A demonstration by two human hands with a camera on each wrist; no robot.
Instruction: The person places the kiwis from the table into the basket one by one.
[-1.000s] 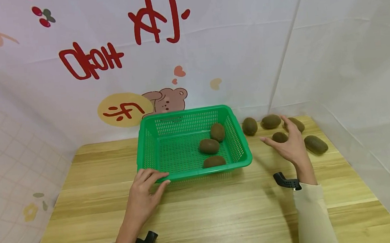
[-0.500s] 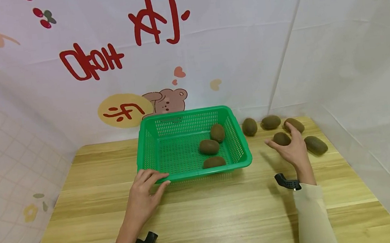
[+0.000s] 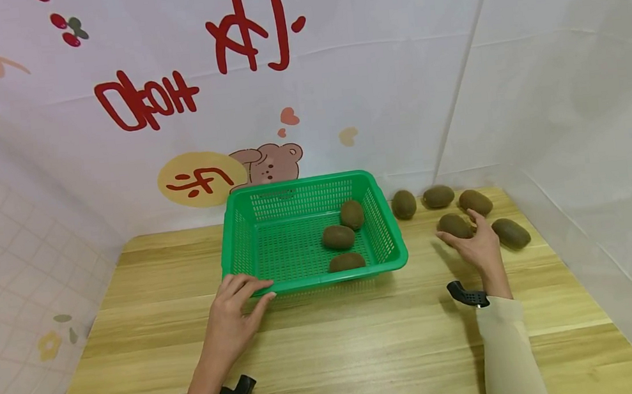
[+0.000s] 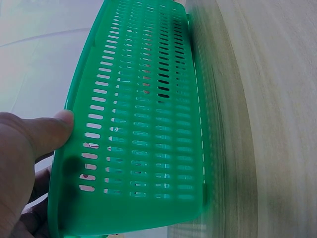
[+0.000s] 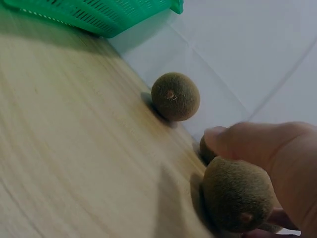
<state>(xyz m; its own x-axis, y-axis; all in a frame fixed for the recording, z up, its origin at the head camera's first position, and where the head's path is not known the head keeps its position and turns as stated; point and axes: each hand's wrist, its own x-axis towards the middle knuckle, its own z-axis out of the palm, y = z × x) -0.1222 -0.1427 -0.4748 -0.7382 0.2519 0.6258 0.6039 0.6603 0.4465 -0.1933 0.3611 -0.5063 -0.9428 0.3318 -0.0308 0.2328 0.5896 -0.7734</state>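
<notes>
A green plastic basket (image 3: pixel 319 280) stands on the table, with 3 brown kiwis (image 3: pixel 339 237) lying in its right part. My left hand (image 3: pixel 235 318) holds its near left rim; in the left wrist view the thumb (image 4: pixel 52 131) lies at the rim, with the other fingers partly hidden behind the wall. To the right of the basket, my right hand (image 3: pixel 480 249) has thumb and fingers around a kiwi (image 5: pixel 237 196) that sits on the table. How firmly they press is hard to see, since the far fingers are mostly hidden.
Several more kiwis lie around the right hand: one beside the basket (image 3: pixel 404 204), one at the back (image 3: pixel 439 197), one behind the fingers (image 3: pixel 476 202) and one at the right (image 3: pixel 511 234). A white printed cloth (image 3: pixel 384 74) closes off the back and sides of the wooden table (image 3: pixel 368 358).
My right hand has come down and its thumb and fingers have closed in around the nearest kiwi. The left hand and the basket stay where they were.
</notes>
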